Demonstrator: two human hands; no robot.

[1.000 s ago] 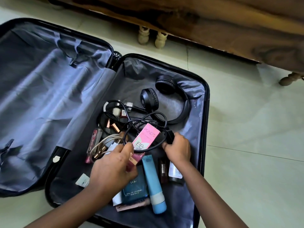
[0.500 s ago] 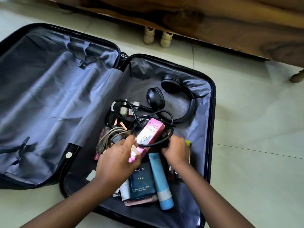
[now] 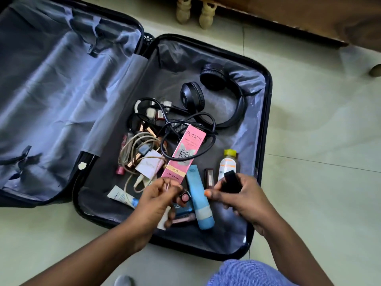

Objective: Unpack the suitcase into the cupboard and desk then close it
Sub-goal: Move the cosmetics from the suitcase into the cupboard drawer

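The black suitcase (image 3: 267, 112) lies open on the floor, its grey-lined lid (image 3: 61, 89) flat to the left. In the right half lie black headphones (image 3: 216, 91), tangled black and beige cables (image 3: 144, 145), lipsticks, a blue tube (image 3: 199, 195) and a white bottle with a yellow cap (image 3: 227, 164). My left hand (image 3: 156, 203) pinches the lower end of a pink Pond's box (image 3: 183, 153) and also holds a small pink-tipped item. My right hand (image 3: 241, 199) grips a small black block (image 3: 232, 181) just above the suitcase's near right part.
A wooden piece of furniture (image 3: 309, 15) with turned pale legs (image 3: 193, 11) stands beyond the suitcase. Pale floor tiles (image 3: 321, 141) spread to the right. A blue striped cloth (image 3: 251, 273) shows at the bottom edge.
My right hand has lifted out of the cable tangle, pulled back toward me and now holds a small black block. The white bottle it covered is now visible. My left hand still holds the pink box.
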